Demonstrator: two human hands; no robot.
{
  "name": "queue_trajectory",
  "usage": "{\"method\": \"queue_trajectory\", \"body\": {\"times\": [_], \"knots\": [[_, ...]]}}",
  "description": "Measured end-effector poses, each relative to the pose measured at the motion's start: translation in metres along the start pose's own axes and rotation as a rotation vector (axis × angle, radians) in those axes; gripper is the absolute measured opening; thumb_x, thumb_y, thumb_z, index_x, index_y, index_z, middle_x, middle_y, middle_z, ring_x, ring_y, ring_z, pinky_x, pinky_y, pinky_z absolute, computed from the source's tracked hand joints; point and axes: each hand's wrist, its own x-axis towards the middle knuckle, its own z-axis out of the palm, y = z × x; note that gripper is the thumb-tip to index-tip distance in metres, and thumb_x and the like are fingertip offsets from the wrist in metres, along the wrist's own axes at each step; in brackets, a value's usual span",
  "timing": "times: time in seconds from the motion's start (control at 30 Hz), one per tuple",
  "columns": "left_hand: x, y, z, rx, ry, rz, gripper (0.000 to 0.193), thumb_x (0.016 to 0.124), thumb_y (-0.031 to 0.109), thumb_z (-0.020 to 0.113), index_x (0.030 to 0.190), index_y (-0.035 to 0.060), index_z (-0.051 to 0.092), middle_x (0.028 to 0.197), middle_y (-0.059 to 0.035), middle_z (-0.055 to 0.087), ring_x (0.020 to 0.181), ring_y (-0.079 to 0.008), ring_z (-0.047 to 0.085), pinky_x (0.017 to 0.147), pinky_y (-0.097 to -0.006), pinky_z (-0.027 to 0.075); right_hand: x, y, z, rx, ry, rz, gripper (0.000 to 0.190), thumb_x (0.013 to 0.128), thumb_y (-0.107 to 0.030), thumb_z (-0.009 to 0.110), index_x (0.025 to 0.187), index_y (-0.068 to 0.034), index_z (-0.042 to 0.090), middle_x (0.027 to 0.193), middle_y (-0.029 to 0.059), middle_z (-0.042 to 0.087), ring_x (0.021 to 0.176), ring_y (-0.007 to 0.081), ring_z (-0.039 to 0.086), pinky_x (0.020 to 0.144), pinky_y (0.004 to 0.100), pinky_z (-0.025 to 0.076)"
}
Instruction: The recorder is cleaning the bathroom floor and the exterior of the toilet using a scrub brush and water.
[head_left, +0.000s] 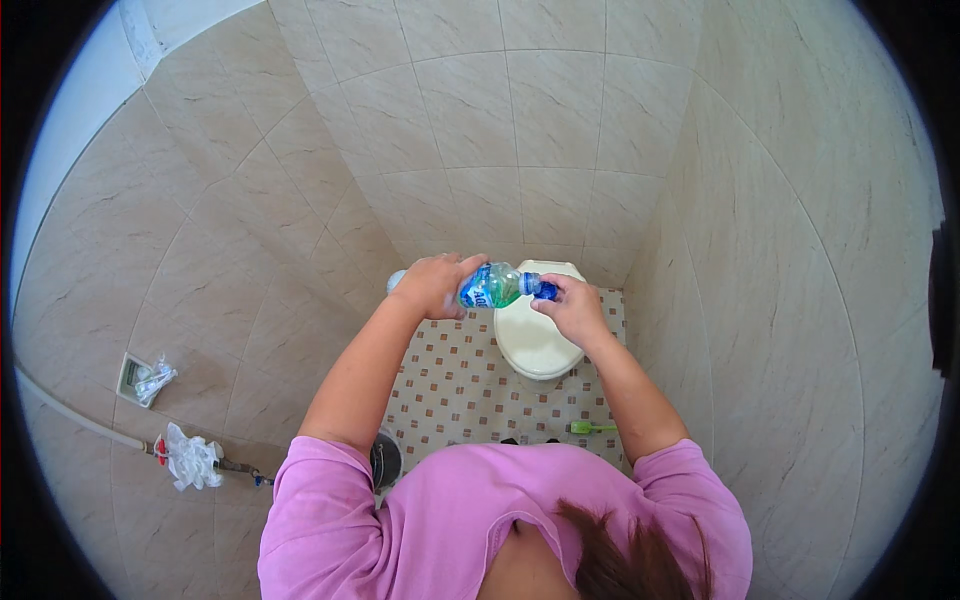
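Note:
My left hand (435, 286) grips a clear plastic bottle (508, 284) around its body. The bottle lies nearly level, its neck pointing right, with a blue printed label and a green tint inside. At the neck, my right hand (571, 304) pinches a blue bottle cap (547, 290) between thumb and fingers. Whether the cap is fully off the neck I cannot tell. Below the bottle and the right hand is a toilet with a closed cream lid (538, 341). The bottle's base is partly hidden by my left hand.
A green-headed brush (583, 427) lies on the mosaic-tiled floor (465, 375). A dark bucket (386, 459) stands by my left side. Along the left wall are a recessed soap holder (133, 381) with crumpled plastic, and a pipe with a red-handled valve (160, 450) and a white plastic bag (191, 459).

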Motion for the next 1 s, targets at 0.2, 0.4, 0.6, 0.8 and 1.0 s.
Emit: {"method": "queue_trajectory", "body": {"times": [0.2, 0.4, 0.6, 0.8, 1.0], "knots": [[0.001, 0.0, -0.003, 0.019, -0.007, 0.01, 0.079, 0.05, 0.017, 0.07, 0.12, 0.0179, 0.035, 0.097, -0.0151, 0.053, 0.092, -0.0333, 0.052, 0.076, -0.0392, 0.044, 0.0, -0.004, -0.002, -0.037, -0.002, -0.002, 0.038, 0.063, -0.012, 0.069, 0.098, -0.002, 0.058, 0.079, 0.0118, 0.061, 0.068, 0.0171, 0.059, 0.065, 0.0275, 0.047], [0.003, -0.001, -0.007, 0.041, -0.009, 0.015, 0.079, 0.05, 0.017, 0.07, 0.12, 0.0187, 0.035, 0.097, -0.0153, 0.053, 0.091, -0.0333, 0.052, 0.076, -0.0395, 0.044, 0.002, -0.007, -0.003, -0.015, 0.01, 0.011, 0.037, 0.062, -0.014, 0.069, 0.096, -0.002, 0.059, 0.077, 0.0124, 0.061, 0.067, 0.0201, 0.059, 0.065, 0.0294, 0.047], [0.005, -0.001, -0.009, 0.055, -0.03, 0.004, 0.079, 0.05, 0.018, 0.07, 0.121, 0.0187, 0.034, 0.097, -0.0155, 0.053, 0.092, -0.0332, 0.051, 0.076, -0.0395, 0.043, 0.004, 0.0, 0.001, -0.006, 0.029, -0.017, 0.037, 0.062, -0.014, 0.069, 0.096, -0.002, 0.059, 0.079, 0.013, 0.061, 0.068, 0.0209, 0.059, 0.065, 0.0296, 0.047], [0.004, -0.001, -0.011, 0.068, -0.02, 0.011, 0.081, 0.05, 0.017, 0.072, 0.121, 0.019, 0.034, 0.097, -0.0154, 0.053, 0.093, -0.0333, 0.051, 0.077, -0.0401, 0.043, 0.006, 0.004, 0.004, 0.013, 0.02, -0.016, 0.038, 0.063, -0.013, 0.069, 0.098, -0.002, 0.058, 0.079, 0.0132, 0.061, 0.069, 0.0208, 0.06, 0.066, 0.0295, 0.047], [0.007, -0.002, -0.006, 0.042, -0.019, -0.008, 0.08, 0.05, 0.017, 0.072, 0.12, 0.0189, 0.034, 0.097, -0.0149, 0.053, 0.093, -0.0332, 0.051, 0.077, -0.0401, 0.043, 0.01, 0.016, 0.008, 0.083, 0.023, -0.017, 0.039, 0.063, -0.013, 0.069, 0.098, -0.002, 0.058, 0.079, 0.0134, 0.061, 0.068, 0.0201, 0.06, 0.066, 0.0288, 0.047]]}}
